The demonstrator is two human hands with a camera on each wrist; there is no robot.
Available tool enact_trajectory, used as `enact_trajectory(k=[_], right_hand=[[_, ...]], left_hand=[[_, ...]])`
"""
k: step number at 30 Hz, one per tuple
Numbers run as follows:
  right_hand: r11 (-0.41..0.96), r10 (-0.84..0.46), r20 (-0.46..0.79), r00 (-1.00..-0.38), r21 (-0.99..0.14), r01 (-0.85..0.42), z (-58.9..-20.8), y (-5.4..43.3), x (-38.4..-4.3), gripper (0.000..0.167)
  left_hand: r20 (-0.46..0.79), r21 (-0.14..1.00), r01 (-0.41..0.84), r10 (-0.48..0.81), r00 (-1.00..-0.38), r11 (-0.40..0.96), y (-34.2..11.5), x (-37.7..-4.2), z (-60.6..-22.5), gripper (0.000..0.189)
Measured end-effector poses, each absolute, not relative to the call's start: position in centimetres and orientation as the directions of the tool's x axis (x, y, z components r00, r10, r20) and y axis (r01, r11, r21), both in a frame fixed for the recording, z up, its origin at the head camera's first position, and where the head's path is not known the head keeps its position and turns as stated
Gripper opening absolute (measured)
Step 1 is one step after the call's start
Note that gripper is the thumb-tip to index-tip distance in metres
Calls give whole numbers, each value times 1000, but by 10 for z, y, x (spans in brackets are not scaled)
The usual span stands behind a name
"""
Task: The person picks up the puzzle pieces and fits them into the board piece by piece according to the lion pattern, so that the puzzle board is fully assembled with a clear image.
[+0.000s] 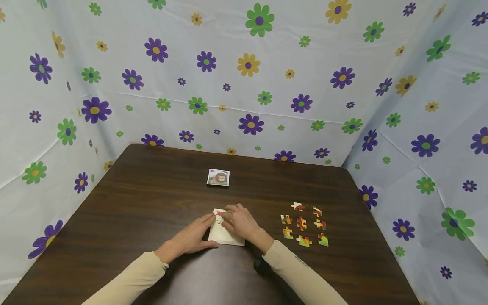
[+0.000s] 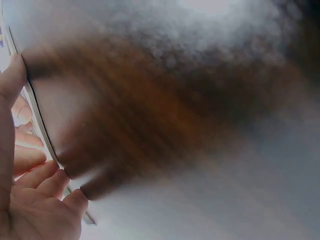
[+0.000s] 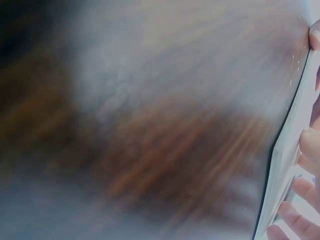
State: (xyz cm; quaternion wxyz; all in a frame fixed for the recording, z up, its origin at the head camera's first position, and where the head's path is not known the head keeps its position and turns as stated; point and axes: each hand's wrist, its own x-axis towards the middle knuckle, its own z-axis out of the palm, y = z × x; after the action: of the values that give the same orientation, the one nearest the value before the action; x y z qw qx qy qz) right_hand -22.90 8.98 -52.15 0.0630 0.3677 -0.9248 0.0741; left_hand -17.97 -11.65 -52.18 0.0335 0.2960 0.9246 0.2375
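A cream puzzle board [image 1: 227, 237] lies flat on the table in front of me, with a pale, red-marked patch [image 1: 219, 214] at its far left corner. My left hand [image 1: 193, 234] lies along the board's left side, its fingers stretched toward the far corner and the thumb at the near one. In the left wrist view, the left fingertips [image 2: 60, 182] touch the board's edge. Over the upper part of the board, my right hand [image 1: 241, 222] reaches with extended fingers beside the red patch. Whether a piece sits under those fingertips is hidden.
Several loose puzzle pieces [image 1: 301, 223] are spread on the table to the right of the board. Beyond the board lies a small lion picture card [image 1: 218, 178]. Flowered white sheets [image 1: 228, 55] stand around the dark wooden table [image 1: 160, 186].
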Motion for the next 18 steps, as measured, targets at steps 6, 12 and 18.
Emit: enact_trajectory(k=[6,12,18], right_hand=[[724,-653,154,-741,-158,-671,-519,90,-229,39],[705,-604,180,-777,-334,-626,-510,109,-240,43],[735,-447,244,-861,-449,-508,-490,167,-262,38]], left_hand=[[69,476,511,549,-833,715,-115,-180,-522,86],[77,509,492,532,-843,706,-114,-181,-525,87],[87,497,496,528,-845,712,-114,-181,-525,86]])
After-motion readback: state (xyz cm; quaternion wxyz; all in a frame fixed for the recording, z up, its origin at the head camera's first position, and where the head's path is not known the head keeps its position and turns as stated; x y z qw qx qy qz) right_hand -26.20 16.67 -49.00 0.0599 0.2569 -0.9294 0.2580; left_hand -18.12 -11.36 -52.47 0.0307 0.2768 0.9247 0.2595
